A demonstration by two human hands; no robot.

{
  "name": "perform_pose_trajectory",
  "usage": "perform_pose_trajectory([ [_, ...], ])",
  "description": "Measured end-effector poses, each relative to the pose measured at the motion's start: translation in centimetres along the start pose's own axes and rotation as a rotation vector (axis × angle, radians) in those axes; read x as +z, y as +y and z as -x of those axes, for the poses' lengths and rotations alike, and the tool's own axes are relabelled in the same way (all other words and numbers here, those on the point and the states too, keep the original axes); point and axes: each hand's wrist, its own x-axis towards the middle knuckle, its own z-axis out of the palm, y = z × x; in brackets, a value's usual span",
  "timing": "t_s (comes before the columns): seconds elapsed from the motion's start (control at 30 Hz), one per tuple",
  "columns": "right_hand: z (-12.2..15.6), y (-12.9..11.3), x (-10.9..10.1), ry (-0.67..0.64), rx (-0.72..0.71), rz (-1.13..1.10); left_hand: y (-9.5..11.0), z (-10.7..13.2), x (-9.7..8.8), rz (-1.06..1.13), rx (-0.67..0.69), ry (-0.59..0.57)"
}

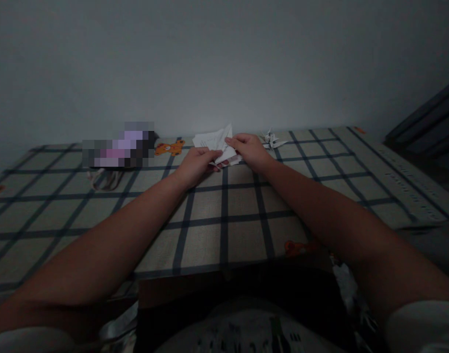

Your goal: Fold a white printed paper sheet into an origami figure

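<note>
A piece of folded white paper (226, 151) is held up between my two hands, with a pointed corner sticking upward. My left hand (198, 163) pinches its lower left side, thumb on top and fingers beneath. On the right edge, my right hand (251, 149) grips it between thumb and fingers. Behind the folded piece lie flat sheets of white paper (201, 139), partly covered by it and by my hands. Just beyond my right hand sit folded paper shapes (271, 139) with thin points, like origami cranes.
A checked tablecloth (242, 220) with bear prints covers the table, which meets a plain wall (224, 63). At the left rests a blurred purple and dark object (123, 147) with a strap-like loop (105, 179) by it. Dark slatted furniture (426, 117) stands at the right.
</note>
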Motion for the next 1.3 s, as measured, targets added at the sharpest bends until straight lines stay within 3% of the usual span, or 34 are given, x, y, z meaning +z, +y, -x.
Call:
perform_pose_trajectory([
  [0.13, -0.3, 0.6, -0.2, 0.018, 0.014, -0.003, 0.2, 0.2, -0.1, -0.039, -0.019, -0.039],
  [0.47, -0.5, 0.8, -0.3, 0.029, -0.005, -0.032, 0.1, 0.0, -0.4, 0.131, -0.063, -0.204],
  [0.6, -0.1, 0.0, -0.4, -0.029, -0.044, 0.032, -0.1, -0.1, -0.6, -0.035, -0.053, -0.067],
  [0.7, 0.2, -0.6, -0.4, -0.087, -0.092, 0.090, -0.2, -0.1, -0.8, -0.161, 0.038, 0.047],
  [0.87, 0.2, -0.6, -0.1, -0.119, -0.031, 0.000, -0.3, -0.3, -1.1, -0.196, 0.149, 0.065],
  [0.97, -0.1, -0.2, 0.0, -0.097, 0.010, -0.108, -0.2, -0.3, -1.2, -0.161, 0.140, 0.074],
  [1.3, 0.0, -0.3, -0.3, -0.105, -0.006, -0.017, 0.3, 0.0, -0.9, -0.233, 0.087, 0.107],
])
